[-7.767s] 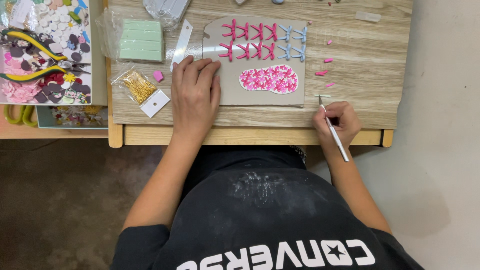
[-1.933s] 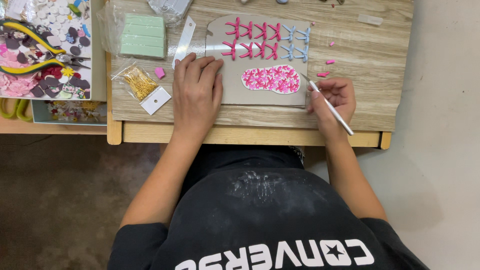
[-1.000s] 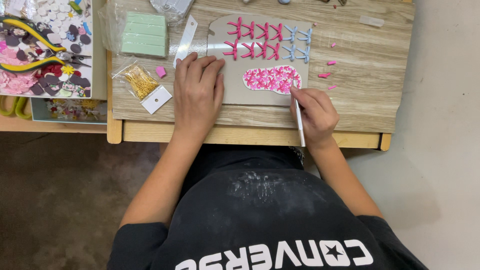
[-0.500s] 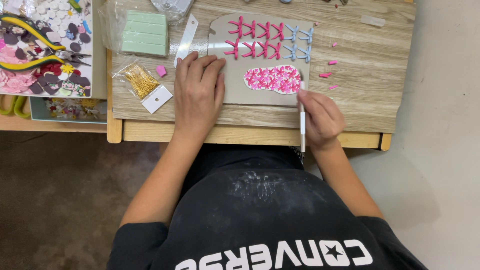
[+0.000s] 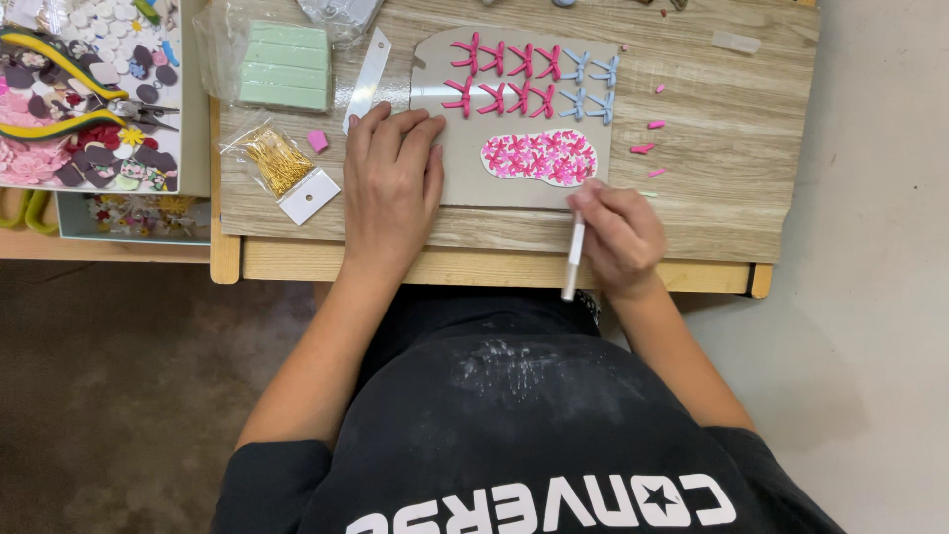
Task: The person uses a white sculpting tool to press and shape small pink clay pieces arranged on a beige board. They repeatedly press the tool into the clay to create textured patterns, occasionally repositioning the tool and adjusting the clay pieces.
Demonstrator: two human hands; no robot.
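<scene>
- Two bare hands work over a grey card sheet [image 5: 465, 163] that lies flat on the wooden table [image 5: 712, 138].
- The left hand [image 5: 391, 188] rests palm down on the left part of the grey card sheet, fingers stretched out and slightly spread, pinching nothing.
- The right hand [image 5: 618, 237] is at the lower right corner of the grey card sheet. Its fingers are pressed together around a thin white tool [image 5: 573, 252], held like a pen; the tip points up to the sheet and the other end hangs over the table edge.
- On the grey card sheet, just above the tool tip, lies an oval pink flower patch [image 5: 539, 156].
- Along the top of the grey card sheet are rows of pink bows [image 5: 499, 79] and, to their right, pale blue bows [image 5: 588, 84].
- Right of the grey card sheet, a few small pink scraps [image 5: 643, 148] lie on the wood.
- Left of the grey card sheet are a green clay block [image 5: 285, 65], a clear blade strip [image 5: 366, 64] and a small bag of gold pins [image 5: 277, 163].
- Far left of the grey card sheet stands a tray of small cut shapes [image 5: 89, 109] with yellow-handled pliers [image 5: 59, 59] on it.
</scene>
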